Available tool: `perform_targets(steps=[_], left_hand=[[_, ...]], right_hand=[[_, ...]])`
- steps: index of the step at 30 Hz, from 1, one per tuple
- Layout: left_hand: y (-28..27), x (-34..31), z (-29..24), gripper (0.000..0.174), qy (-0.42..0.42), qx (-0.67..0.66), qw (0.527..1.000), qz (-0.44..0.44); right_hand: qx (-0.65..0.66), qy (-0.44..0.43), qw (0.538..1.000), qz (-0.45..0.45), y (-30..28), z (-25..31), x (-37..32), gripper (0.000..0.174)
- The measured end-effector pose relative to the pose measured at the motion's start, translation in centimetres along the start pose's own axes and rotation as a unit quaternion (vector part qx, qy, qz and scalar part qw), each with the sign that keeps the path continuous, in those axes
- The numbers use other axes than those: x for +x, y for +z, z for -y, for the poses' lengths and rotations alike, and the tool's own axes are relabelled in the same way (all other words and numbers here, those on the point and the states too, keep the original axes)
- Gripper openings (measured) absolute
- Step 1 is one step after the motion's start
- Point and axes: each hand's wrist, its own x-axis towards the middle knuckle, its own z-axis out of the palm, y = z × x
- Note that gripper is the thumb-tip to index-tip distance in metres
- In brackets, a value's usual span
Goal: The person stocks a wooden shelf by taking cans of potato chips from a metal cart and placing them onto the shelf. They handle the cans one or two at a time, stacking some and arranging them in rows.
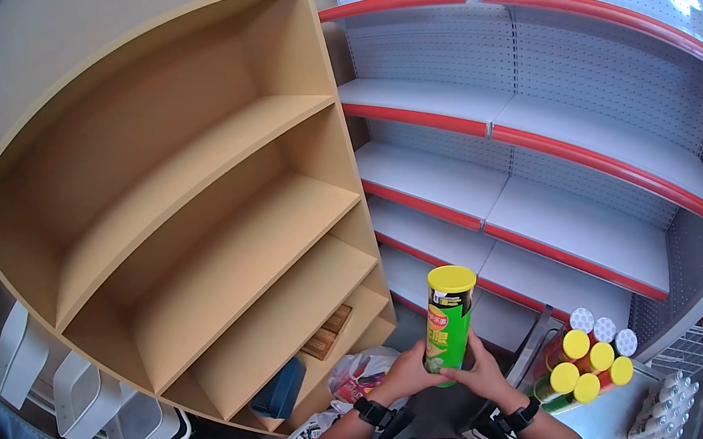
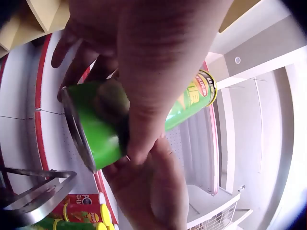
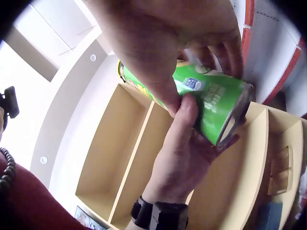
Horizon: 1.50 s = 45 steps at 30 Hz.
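A green chip canister (image 1: 449, 325) with a yellow lid stands nearly upright in front of the body in the head view. My left hand (image 1: 407, 372) grips its lower part from the left. From the other side, my right hand (image 1: 483, 371) holds the canister near its base. In the left wrist view the left hand (image 2: 148, 62) covers the canister's middle, and its metal bottom rim faces left. The right wrist view shows the left thumb (image 3: 187, 110) pressed along the green wall, close to the right hand (image 3: 158, 43).
Several yellow-lidded canisters (image 1: 579, 363) cluster at lower right, beside white bottles (image 1: 664, 409). A wooden shelf unit (image 1: 206, 169) stands left, with a blue bin (image 1: 279, 391) and a wooden crate (image 1: 327, 334) low down. White shelves with red edges (image 1: 588, 200) stand right. Plastic bags (image 1: 362, 369) lie below.
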Motion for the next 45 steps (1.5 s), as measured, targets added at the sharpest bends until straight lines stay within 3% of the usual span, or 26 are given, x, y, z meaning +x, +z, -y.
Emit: perform_targets(steps=[3, 5, 8, 11, 17, 21, 23, 27, 29, 35, 43, 45], left_hand=[[-0.6, -0.1, -0.5, 0.072, -0.027, 0.001, 1.000, 0.010], [-1.1, 0.2, -1.2, 0.075, -0.092, -0.018, 0.994, 0.049], [-1.9, 1.6, -1.0, 0.076, -0.091, -0.036, 0.992, 0.078], [-2.9, 3.2, 0.1, 0.077, -0.017, -0.002, 0.997, 0.074], [-6.5, 7.2, 3.6, 0.076, 0.031, -0.022, 0.990, 0.138], [-9.2, 8.3, 3.7, 0.074, 0.046, -0.004, 0.991, 0.123], [-10.0, 9.0, 4.3, 0.072, 0.069, -0.078, 0.984, 0.146], [-10.9, 10.5, 6.1, 0.070, 0.077, -0.092, 0.979, 0.164], [-11.3, 11.1, 6.7, 0.068, 0.046, -0.086, 0.979, 0.179], [-10.6, 13.3, 7.5, 0.065, 0.068, -0.067, 0.967, 0.236], [-5.6, 15.6, 1.1, 0.077, 0.102, -0.053, 0.954, 0.275], [-4.0, 16.4, 1.3, 0.080, 0.151, -0.059, 0.947, 0.276]], right_hand=[[0.027, 0.001, 1.000, 0.015, 0.4, -1.5, 0.6, 0.091], [0.034, 0.019, 0.999, 0.013, 0.3, -1.1, 0.8, 0.092], [0.035, 0.030, 0.999, 0.011, -0.1, -0.1, 1.6, 0.091], [0.032, 0.020, 0.999, 0.001, -0.2, -0.4, 3.0, 0.086], [0.028, 0.023, 0.999, -0.026, 1.3, 1.1, 6.1, 0.080], [0.001, 0.011, 1.000, -0.020, 2.2, 2.2, 8.3, 0.078], [-0.003, 0.023, 0.999, -0.028, 2.7, 2.0, 9.2, 0.077], [-0.027, 0.047, 0.998, -0.045, 3.8, 1.5, 10.7, 0.076], [-0.034, 0.044, 0.997, -0.054, 4.1, 1.9, 11.1, 0.076], [-0.022, 0.044, 0.996, -0.077, 3.0, 1.6, 10.2, 0.074], [-0.043, 0.092, 0.981, -0.163, -1.9, 0.7, 5.2, 0.072], [-0.052, 0.099, 0.978, -0.178, -2.6, 0.8, 4.6, 0.072]])
